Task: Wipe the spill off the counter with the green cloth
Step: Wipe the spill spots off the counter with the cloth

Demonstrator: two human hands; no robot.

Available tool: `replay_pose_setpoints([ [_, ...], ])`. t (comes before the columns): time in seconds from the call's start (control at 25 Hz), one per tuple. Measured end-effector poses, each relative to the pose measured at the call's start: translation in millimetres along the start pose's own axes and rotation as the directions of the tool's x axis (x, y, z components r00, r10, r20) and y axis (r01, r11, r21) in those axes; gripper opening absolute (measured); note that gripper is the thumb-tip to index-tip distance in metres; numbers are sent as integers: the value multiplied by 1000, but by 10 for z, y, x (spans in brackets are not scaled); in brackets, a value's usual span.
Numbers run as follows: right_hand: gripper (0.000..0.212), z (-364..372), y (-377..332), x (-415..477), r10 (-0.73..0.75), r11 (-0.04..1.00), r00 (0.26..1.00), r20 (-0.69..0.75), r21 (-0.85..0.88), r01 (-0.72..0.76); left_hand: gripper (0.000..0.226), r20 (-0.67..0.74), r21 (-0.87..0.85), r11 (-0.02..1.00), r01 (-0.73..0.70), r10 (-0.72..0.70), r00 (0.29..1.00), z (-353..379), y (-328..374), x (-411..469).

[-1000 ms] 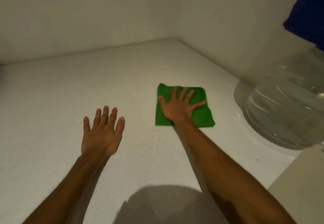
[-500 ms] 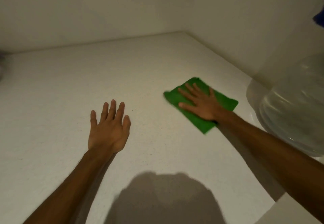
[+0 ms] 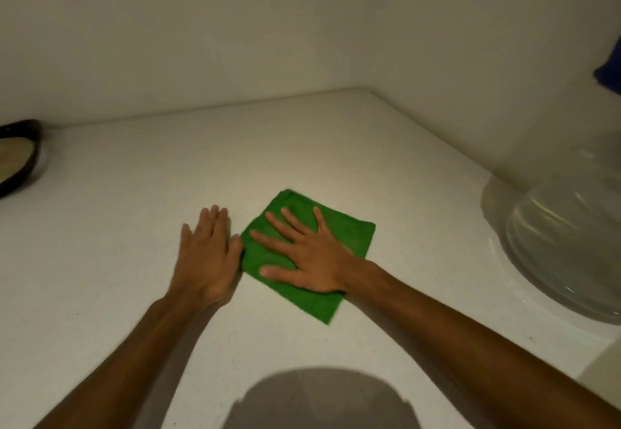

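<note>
The green cloth (image 3: 351, 235) lies flat on the white speckled counter (image 3: 134, 200), near the middle. My right hand (image 3: 304, 255) presses down on it with the palm flat and the fingers spread, pointing up and left. My left hand (image 3: 205, 255) rests flat on the counter just left of the cloth, holding nothing, its thumb side touching the cloth's left edge. No wet patch shows on the counter around the cloth.
A large clear water jug (image 3: 564, 253) stands at the right edge of the counter, with a blue object (image 3: 610, 70) above it. A dark shallow dish (image 3: 18, 159) sits at the far left by the back wall. White walls close the back and right sides.
My right hand has slid the cloth leftward, away from the jug, until it meets my left hand. The left hand has stayed flat on the counter. The dish has come into view.
</note>
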State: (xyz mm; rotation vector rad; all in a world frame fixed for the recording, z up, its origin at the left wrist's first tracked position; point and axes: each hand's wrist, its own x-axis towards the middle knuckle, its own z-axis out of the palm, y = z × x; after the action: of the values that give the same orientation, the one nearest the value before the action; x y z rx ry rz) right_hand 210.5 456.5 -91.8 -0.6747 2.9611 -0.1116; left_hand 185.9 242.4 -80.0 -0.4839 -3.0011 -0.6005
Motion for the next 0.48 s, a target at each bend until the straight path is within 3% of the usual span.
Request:
replay_pose_setpoints([
  [0.08, 70, -18, 216, -293, -131, 991, 991, -7, -40, 131, 77, -61, 40, 999, 8, -6, 998, -122, -279, -130],
  [0.12, 70, -72, 403, -356, -129, 990, 992, -1, -50, 129, 81, -65, 46, 999, 28, -25, 998, -178, -437, -220],
  [0.16, 71, -132, 598, -352, -75, 996, 997, 2, -54, 75, 85, -44, 61, 996, 58, -55, 998, -238, -605, -319],
  [0.24, 76, -234, 946, -207, 173, 983, 985, -14, -58, -173, 90, 16, 125, 984, 127, -130, 991, -350, -940, -525],
  [0.28, 79, -258, 1055, -80, 331, 942, 943, -31, -39, -332, 91, 29, 157, 974, 166, -173, 985, -407, -1098, -631],
  [0.36, 81, -255, 1105, 212, 622, 783, 781, -57, 64, -619, 91, 27, 184, 955, 234, -242, 970, -506, -1337, -809],
  [0.44, 86, -246, 872, 525, 768, 637, 639, -34, 138, -758, 90, 8, 189, 942, 277, -284, 959, -598, -1508, -948],
  [0.48, 88, -257, 650, 660, 775, 625, 631, -8, 147, -766, 89, 0, 197, 937, 288, -294, 956, -645, -1588, -1011],
])
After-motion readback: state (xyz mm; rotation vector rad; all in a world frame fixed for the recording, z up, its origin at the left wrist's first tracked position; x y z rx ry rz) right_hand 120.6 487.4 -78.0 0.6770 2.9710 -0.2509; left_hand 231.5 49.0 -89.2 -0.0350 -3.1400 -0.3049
